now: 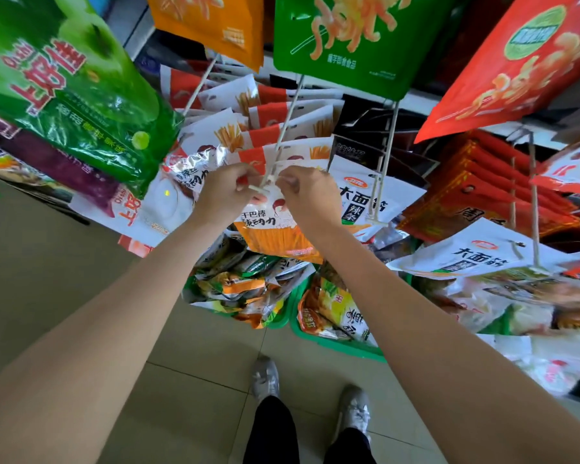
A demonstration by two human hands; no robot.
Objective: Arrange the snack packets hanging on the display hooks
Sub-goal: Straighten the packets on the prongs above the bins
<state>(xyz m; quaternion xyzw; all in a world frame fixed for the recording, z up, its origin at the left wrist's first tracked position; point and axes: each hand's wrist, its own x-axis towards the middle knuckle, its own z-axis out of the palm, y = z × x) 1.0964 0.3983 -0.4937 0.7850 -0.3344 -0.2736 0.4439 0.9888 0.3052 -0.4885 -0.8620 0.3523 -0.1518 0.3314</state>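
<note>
Mid-task, by the look of it. Left hand (pixel 226 192) and right hand (pixel 307 192) both raised to the tip of the middle display hook (pixel 283 135), fingers curled and pinching the top edge of the front white-and-orange snack packet (pixel 275 229), just at the hook's end; on or off the hook, impossible to tell. Behind it, a row of matching packets (pixel 282 128) already hung in overlapping order. Neighbouring hook (pixel 384 152) with white spicy-strip packets (pixel 369 195) hanging askew, probably still to straighten. Green baskets (pixel 342 344) of loose packets on the floor, untouched.
</note>
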